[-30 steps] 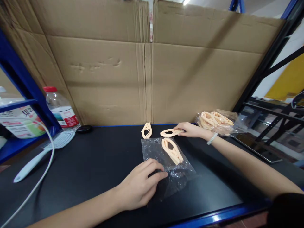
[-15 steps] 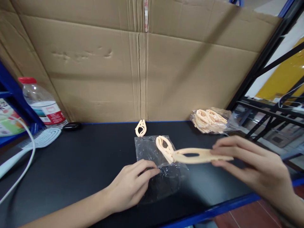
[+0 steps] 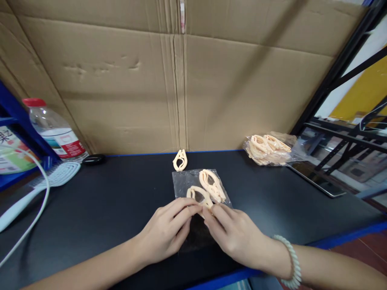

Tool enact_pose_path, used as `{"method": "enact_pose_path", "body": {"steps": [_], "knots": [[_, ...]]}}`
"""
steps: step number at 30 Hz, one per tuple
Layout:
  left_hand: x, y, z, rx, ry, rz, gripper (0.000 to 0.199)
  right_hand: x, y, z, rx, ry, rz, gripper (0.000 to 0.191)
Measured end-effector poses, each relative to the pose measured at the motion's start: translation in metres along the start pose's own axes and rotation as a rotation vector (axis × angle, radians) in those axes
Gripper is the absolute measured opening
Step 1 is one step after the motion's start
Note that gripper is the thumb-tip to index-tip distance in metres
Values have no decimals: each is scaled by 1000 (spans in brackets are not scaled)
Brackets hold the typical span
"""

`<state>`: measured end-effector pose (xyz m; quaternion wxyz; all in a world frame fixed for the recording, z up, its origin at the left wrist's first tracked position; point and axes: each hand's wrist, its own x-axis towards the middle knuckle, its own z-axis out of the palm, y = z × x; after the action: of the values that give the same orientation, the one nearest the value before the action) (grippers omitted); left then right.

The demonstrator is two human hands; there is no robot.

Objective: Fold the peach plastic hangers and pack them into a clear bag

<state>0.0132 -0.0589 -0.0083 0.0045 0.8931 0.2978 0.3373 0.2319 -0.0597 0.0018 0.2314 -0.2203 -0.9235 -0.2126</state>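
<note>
A clear plastic bag (image 3: 180,179) lies flat on the black table, its mouth towards me. My left hand (image 3: 167,233) pinches the bag's near edge. Fingers of my right hand (image 3: 238,235) are closed on the near end of a cream folding hanger (image 3: 206,195), folded up, its looped end over or inside the bag; I cannot tell which. Beside it, a second folded hanger (image 3: 219,195) rests in the bag. Both hands meet at the bag's mouth, which their fingers partly hide. Behind the bag, a single folded hanger (image 3: 175,164) lies near the cardboard.
At the back right sits a clear bag of several cream hangers (image 3: 267,149), with a dark flat device (image 3: 317,179) in front. On the left are a red-capped bottle (image 3: 62,135), a black object (image 3: 93,159), a pale hairbrush (image 3: 63,174) and a white cable (image 3: 45,197). Cardboard (image 3: 121,88) walls the back.
My right hand has moved left with the hanger from the bag's right side to its mouth, beside my left hand. My left hand keeps its pinch on the bag.
</note>
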Motion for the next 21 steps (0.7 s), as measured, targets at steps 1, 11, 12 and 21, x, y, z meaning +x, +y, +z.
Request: {"method": "enact_pose_path", "body": {"steps": [1,11,12,21], "knots": [[0,0,0,7,5,6,36,1,-2,7,-18,-42,-14,25],[-2,-2,1,-2,8,25,36,17,-15,12,-221,28,-126,27],[-2,-2,1,-7,13,20,36,19,-15,14,-220,33,-139,26],[-2,-2,2,-21,37,16,37,16,-6,16,5,-52,-112,21]]}}
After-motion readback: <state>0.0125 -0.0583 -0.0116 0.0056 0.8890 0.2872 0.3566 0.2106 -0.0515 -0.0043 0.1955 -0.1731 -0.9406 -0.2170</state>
